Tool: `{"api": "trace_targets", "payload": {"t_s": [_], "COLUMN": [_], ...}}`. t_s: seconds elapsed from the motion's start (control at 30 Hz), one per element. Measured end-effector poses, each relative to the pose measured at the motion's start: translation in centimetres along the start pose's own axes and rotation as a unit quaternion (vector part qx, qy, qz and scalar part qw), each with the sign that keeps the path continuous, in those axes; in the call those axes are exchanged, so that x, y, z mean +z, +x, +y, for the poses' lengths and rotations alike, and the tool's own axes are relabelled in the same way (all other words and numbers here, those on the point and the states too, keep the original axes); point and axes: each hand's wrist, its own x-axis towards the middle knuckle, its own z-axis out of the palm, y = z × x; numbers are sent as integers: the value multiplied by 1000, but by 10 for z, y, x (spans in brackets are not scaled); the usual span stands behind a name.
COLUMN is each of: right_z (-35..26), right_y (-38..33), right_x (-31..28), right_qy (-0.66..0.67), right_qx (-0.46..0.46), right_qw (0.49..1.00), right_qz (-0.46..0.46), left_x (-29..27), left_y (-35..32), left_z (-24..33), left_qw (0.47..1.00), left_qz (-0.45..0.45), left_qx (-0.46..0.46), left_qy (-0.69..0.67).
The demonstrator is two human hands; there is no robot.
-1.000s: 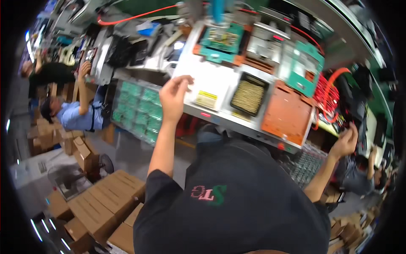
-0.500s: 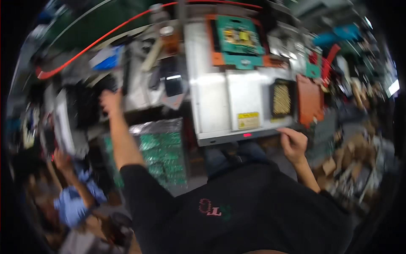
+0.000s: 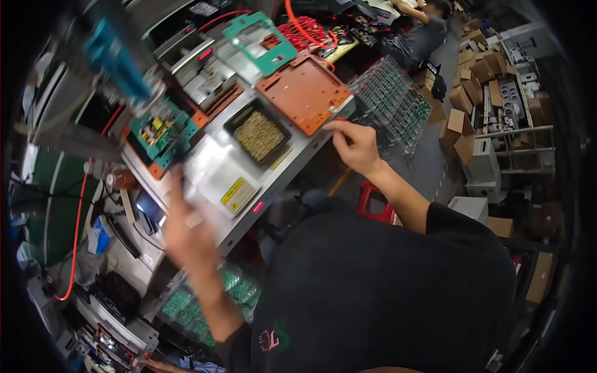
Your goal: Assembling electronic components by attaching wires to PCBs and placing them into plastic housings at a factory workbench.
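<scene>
My left hand [image 3: 189,233] is smeared by motion over the left end of the metal machine top [image 3: 205,161]. A dark blur shows by its fingertips; whether it holds anything cannot be told. Just beyond sits a green fixture [image 3: 177,127] with a circuit board [image 3: 155,132] in it, on an orange base. My right hand [image 3: 357,148] is closed, thumb and index finger together at the machine's front edge, beside an orange-brown tray [image 3: 301,93]. What its fingers may hold is hidden. A black bin [image 3: 258,133] of small brass-coloured parts lies between the hands.
A blue tool [image 3: 118,62] hangs at the upper left. Green circuit boards in clear wrap [image 3: 180,304] lie below the machine, and more stacked boards [image 3: 395,102] stand at its right. A red stool [image 3: 376,202] is under the bench. Cardboard boxes [image 3: 457,127] line the right side.
My view has turned to the right. My left hand has swung from the dark items on the left bench to the machine top near the fixture. My right hand stays at the machine's front edge.
</scene>
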Motion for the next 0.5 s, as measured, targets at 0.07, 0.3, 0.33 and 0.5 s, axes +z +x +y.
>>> {"api": "trace_targets", "payload": {"t_s": [0.07,0.3,0.33,0.5], "right_z": [30,196,220,345], "right_y": [15,10,3,-45], "right_x": [-27,-139,-152,-200], "right_qy": [-8,-40,-44,-40], "right_qx": [21,139,160,296], "right_qw": [998,965,960,926], "right_qz": [60,217,227,230], "left_x": [90,278,282,301], "left_y": [39,92,93,92], "left_z": [59,87,85,110], "left_qw": [973,893,881,891], "left_qz": [14,-228,-263,-237], "left_qx": [225,267,234,223], "left_qy": [37,284,316,317]}}
